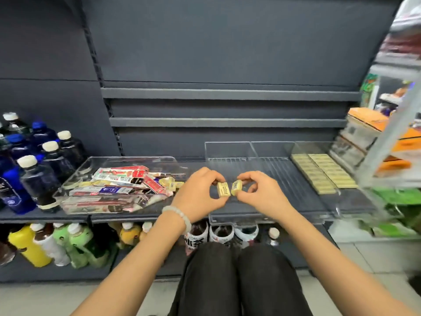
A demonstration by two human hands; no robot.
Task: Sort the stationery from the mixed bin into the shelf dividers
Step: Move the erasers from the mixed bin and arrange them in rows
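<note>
My left hand [200, 193] pinches a small yellow eraser [223, 189] between thumb and fingers. My right hand [262, 193] pinches a second yellow eraser [236, 187] right beside the first; the two nearly touch. Both hands hover over the shelf between the clear mixed bin [75, 176] on the left and the clear shelf dividers [250, 151] on the right. The bin holds red and white pen packs [123, 176] and several loose yellow erasers [169, 182]. The rightmost divider lane holds two rows of yellow erasers [323, 171]. The left and middle lanes hold nothing.
Dark bottles with white and blue caps [34, 160] stand left of the bin. Drink bottles [57, 245] fill the shelf below. My knees in dark trousers [239, 277] are under my arms. Orange and white boxes [369, 133] sit on the shelving at the right.
</note>
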